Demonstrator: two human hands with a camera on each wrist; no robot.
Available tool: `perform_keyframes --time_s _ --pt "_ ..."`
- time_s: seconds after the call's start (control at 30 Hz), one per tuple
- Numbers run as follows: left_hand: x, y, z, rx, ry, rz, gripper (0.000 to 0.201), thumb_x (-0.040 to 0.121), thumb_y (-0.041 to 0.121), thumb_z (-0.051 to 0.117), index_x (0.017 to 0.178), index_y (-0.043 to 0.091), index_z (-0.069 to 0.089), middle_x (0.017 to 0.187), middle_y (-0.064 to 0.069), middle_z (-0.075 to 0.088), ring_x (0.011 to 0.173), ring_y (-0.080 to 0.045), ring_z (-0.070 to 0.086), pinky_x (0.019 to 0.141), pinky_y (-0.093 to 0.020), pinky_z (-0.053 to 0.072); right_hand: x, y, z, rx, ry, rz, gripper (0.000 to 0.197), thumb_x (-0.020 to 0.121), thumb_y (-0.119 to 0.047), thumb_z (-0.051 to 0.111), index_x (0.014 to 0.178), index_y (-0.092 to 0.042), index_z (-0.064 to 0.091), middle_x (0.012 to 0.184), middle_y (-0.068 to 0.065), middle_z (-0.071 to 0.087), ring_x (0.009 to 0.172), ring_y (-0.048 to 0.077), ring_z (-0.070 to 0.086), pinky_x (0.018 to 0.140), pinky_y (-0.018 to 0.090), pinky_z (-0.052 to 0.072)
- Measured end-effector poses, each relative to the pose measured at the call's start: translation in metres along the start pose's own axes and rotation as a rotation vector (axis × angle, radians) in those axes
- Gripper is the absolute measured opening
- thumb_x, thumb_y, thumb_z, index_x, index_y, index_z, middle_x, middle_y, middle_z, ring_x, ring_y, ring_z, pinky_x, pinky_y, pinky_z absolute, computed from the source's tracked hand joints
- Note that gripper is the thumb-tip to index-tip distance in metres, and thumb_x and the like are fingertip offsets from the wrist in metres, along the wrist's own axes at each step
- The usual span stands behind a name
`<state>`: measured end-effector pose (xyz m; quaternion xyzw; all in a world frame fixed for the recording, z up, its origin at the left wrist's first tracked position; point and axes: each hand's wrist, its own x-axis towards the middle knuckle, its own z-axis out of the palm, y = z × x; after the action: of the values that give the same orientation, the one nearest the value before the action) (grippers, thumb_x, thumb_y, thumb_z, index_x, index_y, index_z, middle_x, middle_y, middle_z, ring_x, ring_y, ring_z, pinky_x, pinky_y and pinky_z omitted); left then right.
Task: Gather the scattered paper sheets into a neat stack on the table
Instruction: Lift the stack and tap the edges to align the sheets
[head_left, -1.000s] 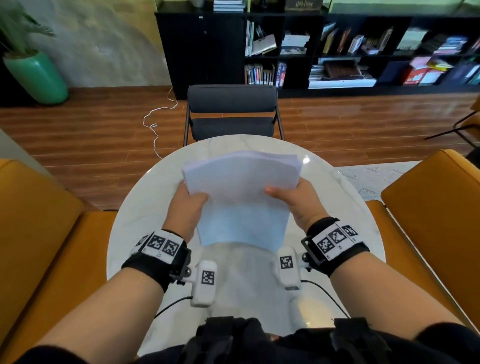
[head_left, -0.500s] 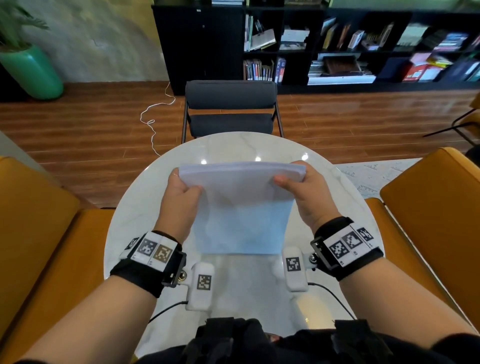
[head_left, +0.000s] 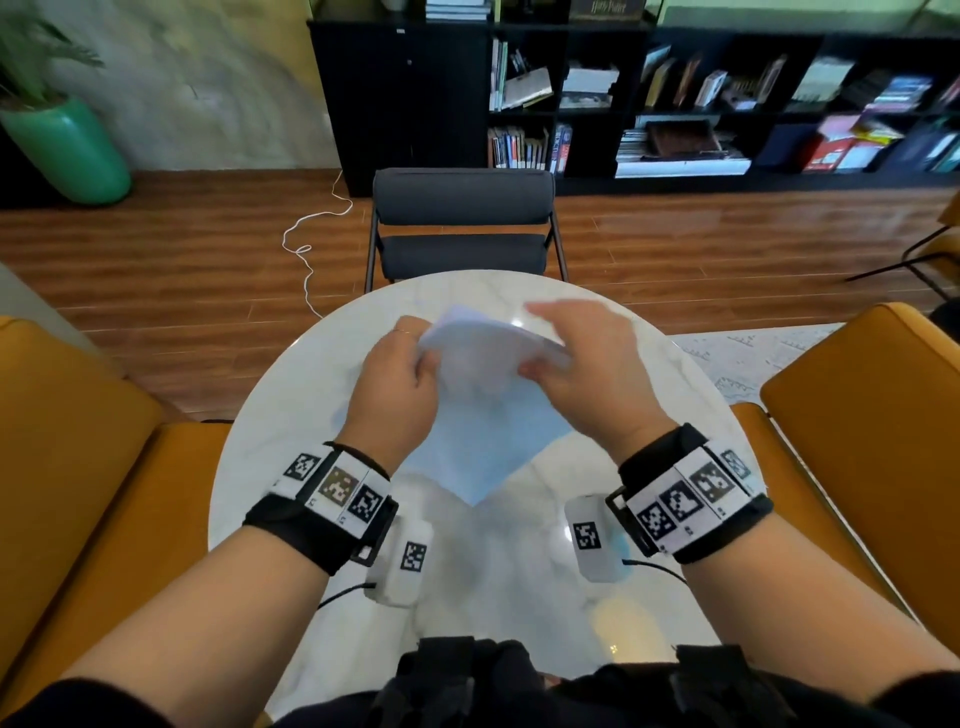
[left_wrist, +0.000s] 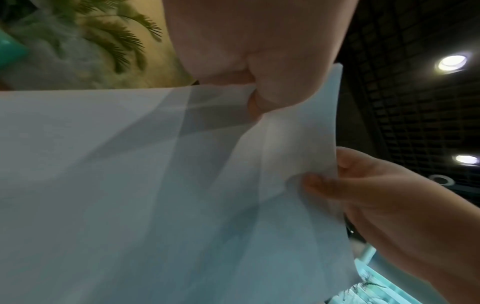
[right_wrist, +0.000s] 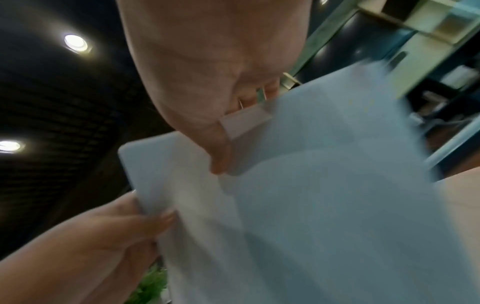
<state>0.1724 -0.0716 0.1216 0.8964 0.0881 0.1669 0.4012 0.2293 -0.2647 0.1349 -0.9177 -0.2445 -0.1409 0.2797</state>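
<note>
A stack of white paper sheets (head_left: 483, 410) hangs tilted above the round marble table (head_left: 291, 441), one corner pointing down toward me. My left hand (head_left: 423, 358) pinches its upper left edge, and my right hand (head_left: 540, 358) pinches the upper right edge close by. In the left wrist view the paper stack (left_wrist: 155, 185) fills the frame, with my left hand (left_wrist: 254, 96) gripping its top and my right hand (left_wrist: 324, 185) at its side. The right wrist view is blurred: my right hand (right_wrist: 221, 156) has its thumb on the paper stack (right_wrist: 324, 205), and the left hand (right_wrist: 155, 218) holds the edge below.
A dark chair (head_left: 462, 218) stands at the table's far side. Orange seats flank it on the left (head_left: 78, 441) and on the right (head_left: 857, 415). A black bookshelf (head_left: 675, 104) lines the back wall, and a green plant pot (head_left: 67, 150) sits at the far left.
The stack has turned from square-on to diagonal, so a corner now points down. Both hands have moved closer together along its upper edge.
</note>
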Motion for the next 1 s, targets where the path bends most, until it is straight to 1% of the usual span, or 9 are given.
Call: perform_keyframes --time_s 0.07,0.17,0.27,0.33,0.47,0.63,0.7,0.8,1.0 --pt "0.001 0.007 0.0 0.027 0.02 0.069 0.019 0.094 0.011 0.044 0.11 0.011 0.054 0.103 -0.008 0.062 0.095 -0.025 0.056 0.086 -0.039 0.048 0.0 -0.012 0.002 0.077 -0.139 0.115 0.008 0.083 -0.017 0.064 0.09 -0.014 0.067 0.085 0.007 0.067 0.087 0.029 0.06 0.076 0.037 0.048" --pt "0.001 -0.005 -0.005 -0.102 0.214 0.081 0.035 0.09 0.009 0.05 0.125 0.011 0.049 0.127 -0.009 0.052 0.12 -0.024 0.05 0.109 -0.043 0.039 -0.004 -0.001 0.005 0.473 -0.08 0.39 0.002 0.084 -0.009 0.064 0.082 -0.01 0.064 0.078 0.005 0.061 0.072 0.021 0.055 0.065 0.023 0.044" --pt "0.001 -0.033 -0.016 -0.161 0.309 -0.236 0.071 0.085 0.013 0.059 0.147 0.023 0.027 0.153 -0.004 0.027 0.141 -0.023 0.033 0.118 -0.045 0.029 -0.008 0.028 0.002 0.793 -0.004 0.606 0.02 0.082 0.0 0.065 0.097 -0.013 0.069 0.096 0.013 0.071 0.084 0.028 0.066 0.081 0.038 0.056" --pt "-0.003 -0.042 -0.02 -0.355 0.229 -0.463 0.087 0.084 0.012 0.063 0.152 0.031 0.012 0.159 -0.002 0.019 0.143 -0.021 0.029 0.117 -0.045 0.03 -0.014 0.045 0.003 0.984 -0.028 0.667 0.03 0.083 0.005 0.063 0.112 -0.003 0.065 0.104 0.018 0.07 0.085 0.029 0.069 0.081 0.044 0.055" --pt "-0.007 -0.046 -0.015 -0.713 0.031 -0.595 0.061 0.09 0.007 0.054 0.144 0.021 0.031 0.138 -0.008 0.053 0.124 -0.027 0.055 0.099 -0.042 0.046 -0.027 0.063 0.012 1.177 -0.097 0.686 0.042 0.086 0.004 0.058 0.127 0.001 0.054 0.115 0.018 0.067 0.093 0.028 0.069 0.085 0.043 0.053" --pt "-0.01 -0.033 -0.008 -0.462 -0.014 -0.484 0.034 0.093 0.014 0.045 0.127 0.019 0.045 0.118 -0.001 0.06 0.108 -0.026 0.058 0.087 -0.033 0.047 -0.029 0.053 0.024 0.954 -0.193 0.604 0.046 0.087 -0.009 0.06 0.132 -0.011 0.053 0.126 0.015 0.065 0.112 0.03 0.063 0.097 0.045 0.05" --pt "-0.012 -0.026 -0.005 -0.433 0.057 -0.426 0.025 0.095 0.012 0.043 0.119 0.019 0.044 0.113 -0.001 0.057 0.104 -0.024 0.057 0.081 -0.029 0.046 -0.027 0.049 0.027 0.907 -0.075 0.659 0.042 0.085 -0.011 0.062 0.127 -0.01 0.056 0.121 0.012 0.067 0.109 0.03 0.064 0.096 0.045 0.05" --pt "-0.017 -0.027 -0.007 -0.461 0.131 -0.383 0.027 0.095 0.008 0.043 0.119 0.02 0.044 0.114 0.0 0.057 0.106 -0.02 0.056 0.092 -0.032 0.046 -0.029 0.051 0.027 0.903 0.083 0.696 0.027 0.086 -0.003 0.064 0.11 -0.015 0.061 0.1 0.003 0.07 0.092 0.022 0.066 0.083 0.034 0.053" --pt "-0.042 -0.07 0.019 -0.421 -0.002 -0.563 0.049 0.094 0.006 0.042 0.142 0.016 0.037 0.129 -0.003 0.053 0.117 -0.021 0.05 0.096 -0.03 0.037 -0.068 0.066 0.061 0.68 -0.225 0.854 0.032 0.071 -0.01 0.071 0.102 -0.004 0.067 0.097 0.012 0.069 0.088 0.022 0.062 0.075 0.036 0.048"
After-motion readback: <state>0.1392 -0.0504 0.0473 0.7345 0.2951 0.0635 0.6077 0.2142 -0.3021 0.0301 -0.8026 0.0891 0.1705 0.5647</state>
